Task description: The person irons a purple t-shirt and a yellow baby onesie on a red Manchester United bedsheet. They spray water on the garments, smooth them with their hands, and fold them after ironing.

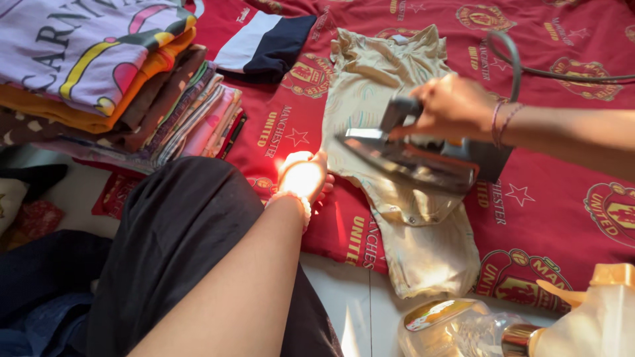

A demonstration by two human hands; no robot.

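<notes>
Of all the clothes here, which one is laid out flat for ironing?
The beige garment, spread on the red printed sheet beneath the iron in the right hand. The others sit folded in the stack.

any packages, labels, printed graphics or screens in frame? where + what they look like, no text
No screens or packages.
Red printed sheet: spread under the work, repeated gold-and-red crests, white stars, gold lettering.
Lilac printed garment: top of the folded stack, upper left, dark lettering with pink and yellow graphic.
Clear bottle: bottom edge, gold-coloured cap or band, no label visible.
</notes>
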